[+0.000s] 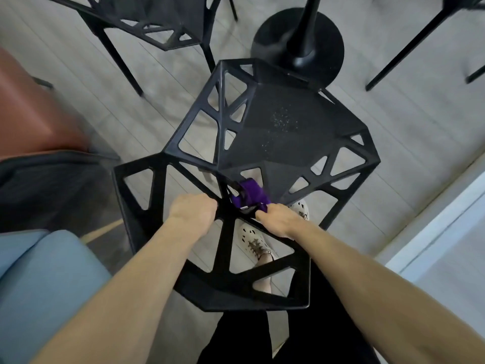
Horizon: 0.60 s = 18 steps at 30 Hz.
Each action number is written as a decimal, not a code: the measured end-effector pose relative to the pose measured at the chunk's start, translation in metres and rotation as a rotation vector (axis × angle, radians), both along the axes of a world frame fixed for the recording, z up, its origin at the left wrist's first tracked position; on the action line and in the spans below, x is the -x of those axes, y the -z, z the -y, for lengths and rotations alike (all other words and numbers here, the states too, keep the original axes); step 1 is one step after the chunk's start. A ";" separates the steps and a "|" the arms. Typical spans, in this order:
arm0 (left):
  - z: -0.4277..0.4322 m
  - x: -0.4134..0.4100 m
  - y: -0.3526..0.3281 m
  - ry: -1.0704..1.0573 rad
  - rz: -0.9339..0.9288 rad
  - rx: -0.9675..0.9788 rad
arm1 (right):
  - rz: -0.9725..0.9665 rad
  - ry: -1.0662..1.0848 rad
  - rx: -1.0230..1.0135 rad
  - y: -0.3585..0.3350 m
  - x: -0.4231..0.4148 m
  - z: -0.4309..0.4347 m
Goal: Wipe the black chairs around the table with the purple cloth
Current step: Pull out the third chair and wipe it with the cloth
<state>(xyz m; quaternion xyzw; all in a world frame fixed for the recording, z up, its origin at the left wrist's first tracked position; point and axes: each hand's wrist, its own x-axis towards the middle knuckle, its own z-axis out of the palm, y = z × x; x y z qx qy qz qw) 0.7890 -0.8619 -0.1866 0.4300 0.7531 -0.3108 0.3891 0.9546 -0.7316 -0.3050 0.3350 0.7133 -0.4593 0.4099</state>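
L hand (193,209): fingers curled round backrest strut of black openwork geometric chair (283,127), frame centre | R hand (278,222): grips crumpled purple cloth (249,194), pressed on same strut at seat-back junction | second black chair (147,24): upper left
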 end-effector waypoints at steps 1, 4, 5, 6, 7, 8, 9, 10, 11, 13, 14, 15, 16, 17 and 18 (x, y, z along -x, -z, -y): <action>0.001 -0.001 0.000 0.000 -0.008 -0.007 | 0.036 -0.041 -0.046 0.002 -0.004 -0.011; 0.003 0.000 0.002 -0.012 -0.018 0.001 | 0.095 -0.122 -0.070 -0.001 -0.004 -0.021; 0.003 0.000 0.002 -0.006 -0.023 0.006 | 0.086 -0.120 -0.050 -0.003 0.000 -0.017; 0.004 -0.001 0.000 -0.003 -0.030 0.006 | 0.062 -0.094 -0.032 -0.005 0.004 -0.011; 0.004 -0.002 -0.002 0.000 -0.047 0.007 | 0.037 -0.029 -0.011 -0.008 0.012 -0.004; 0.004 -0.002 -0.006 0.007 -0.065 0.004 | 0.003 0.041 0.004 -0.012 0.022 0.003; 0.004 -0.003 -0.010 0.016 -0.083 -0.010 | -0.029 0.087 0.034 -0.016 0.031 0.008; 0.005 -0.003 -0.016 0.012 -0.097 -0.035 | -0.056 0.100 0.054 -0.022 0.039 0.010; 0.008 -0.004 -0.023 -0.006 -0.121 -0.067 | -0.073 0.104 0.067 -0.029 0.045 0.011; 0.020 -0.005 -0.036 -0.026 -0.224 -0.185 | -0.097 0.155 0.074 -0.044 0.050 0.012; 0.030 -0.005 -0.043 -0.046 -0.286 -0.276 | -0.115 0.174 0.079 -0.051 0.049 0.013; 0.041 -0.006 -0.050 -0.087 -0.345 -0.395 | -0.122 0.169 0.104 -0.059 0.047 0.017; 0.053 -0.009 -0.058 -0.170 -0.399 -0.544 | -0.118 0.150 0.140 -0.068 0.044 0.024; 0.065 -0.016 -0.066 -0.295 -0.448 -0.701 | -0.112 0.115 0.173 -0.077 0.042 0.032; 0.074 -0.026 -0.074 -0.438 -0.496 -0.829 | -0.114 0.101 0.194 -0.086 0.042 0.040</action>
